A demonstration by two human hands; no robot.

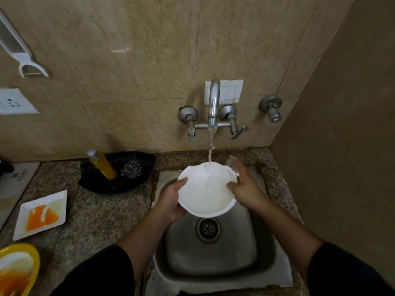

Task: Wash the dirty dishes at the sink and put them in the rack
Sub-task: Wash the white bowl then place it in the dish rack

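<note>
The white bowl (207, 190) sits between both hands over the sink (213, 248), mouth tilted up toward the tap (213, 101), whose stream lands on its far rim and sheets across the inside. The left hand (172, 202) clasps the near-left rim, thumb over the edge and fingers beneath; the right hand (243, 186) presses on the right rim, blurred, so whether it is gripping or rubbing I cannot tell. The bowl is round, with no long axis, and lies equally close to either hand. Its inside looks clean and wet, probably in its rinse.

No rack shows anywhere. Dirty pieces wait on the worktop to the left of the sink: a square white plate (40, 214) smeared orange, and a yellow bowl (18, 270) at the near-left corner, nearer the left hand.
</note>
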